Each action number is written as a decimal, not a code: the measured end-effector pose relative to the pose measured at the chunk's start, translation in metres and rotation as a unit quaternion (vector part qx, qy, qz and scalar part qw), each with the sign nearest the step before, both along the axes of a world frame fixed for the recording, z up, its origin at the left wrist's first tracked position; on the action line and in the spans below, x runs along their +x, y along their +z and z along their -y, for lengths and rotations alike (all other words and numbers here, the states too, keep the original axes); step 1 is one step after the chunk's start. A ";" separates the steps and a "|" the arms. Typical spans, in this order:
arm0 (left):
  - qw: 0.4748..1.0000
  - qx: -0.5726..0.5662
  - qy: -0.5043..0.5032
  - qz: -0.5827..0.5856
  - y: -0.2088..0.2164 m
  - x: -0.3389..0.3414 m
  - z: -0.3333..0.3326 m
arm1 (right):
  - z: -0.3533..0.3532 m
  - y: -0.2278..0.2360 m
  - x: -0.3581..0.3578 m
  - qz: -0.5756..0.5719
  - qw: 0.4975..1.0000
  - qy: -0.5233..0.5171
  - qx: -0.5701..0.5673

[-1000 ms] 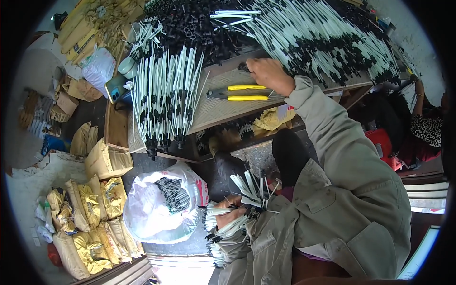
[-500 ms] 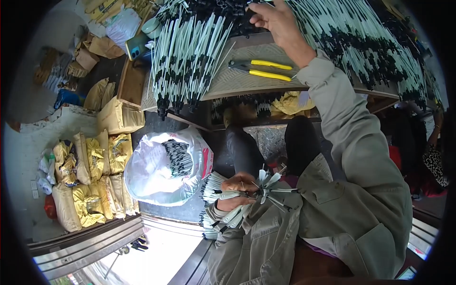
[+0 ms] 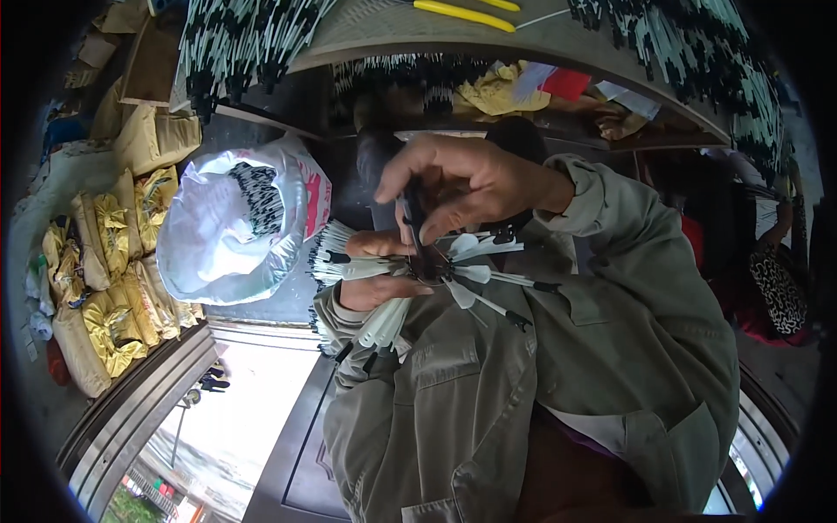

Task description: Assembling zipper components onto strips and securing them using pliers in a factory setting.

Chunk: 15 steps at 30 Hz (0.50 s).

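Note:
My left hand (image 3: 379,270) is closed around a bundle of pale flat ribs (image 3: 471,272) with black tips, which look like umbrella ribs. They fan out to both sides from a thin wire ring in front of its fingers. Above the centre of this fan is my right hand (image 3: 471,179), thumb and fingers closed on a small black piece (image 3: 413,207). The piece stands close over the ring; whether it touches is hidden by the fingers. More white ribs (image 3: 331,248) with dark ends lie stacked beside my left wrist.
A clear plastic bag (image 3: 200,235) holding more black-and-white ribs stands at left, near stacked yellow and brown packages (image 3: 105,279). Ahead, the workbench (image 3: 366,39) bears yellow-handled pliers (image 3: 466,12) and rib bundles (image 3: 253,44). At the right edge a person's arm (image 3: 779,227) shows.
My right hand has come back from the bench to the bundle, bringing a black piece. The view has tilted down and shifted right; my left hand still grips the ribs.

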State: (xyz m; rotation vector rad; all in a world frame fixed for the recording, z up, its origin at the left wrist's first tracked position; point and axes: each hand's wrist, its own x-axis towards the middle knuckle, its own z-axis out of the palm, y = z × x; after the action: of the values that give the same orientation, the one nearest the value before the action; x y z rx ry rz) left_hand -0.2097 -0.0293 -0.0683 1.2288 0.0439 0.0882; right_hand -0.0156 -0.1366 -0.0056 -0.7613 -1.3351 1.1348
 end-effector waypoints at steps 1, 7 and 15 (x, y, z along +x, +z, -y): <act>0.998 0.005 -0.033 -0.054 0.001 -0.001 -0.001 | 0.002 -0.007 -0.001 0.007 0.999 0.023 0.021; 0.996 0.022 0.025 -0.078 0.029 -0.001 0.010 | 0.020 -0.026 0.006 -0.010 0.996 0.082 0.047; 0.989 0.099 0.109 -0.026 0.026 0.000 0.028 | 0.058 -0.032 -0.034 -0.005 0.990 -0.105 -0.095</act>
State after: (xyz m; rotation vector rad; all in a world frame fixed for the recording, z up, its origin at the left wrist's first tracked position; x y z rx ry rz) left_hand -0.2098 -0.0574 -0.0426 1.4230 0.2200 0.2559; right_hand -0.0498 -0.1950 -0.0378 -1.0099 -1.1175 1.1045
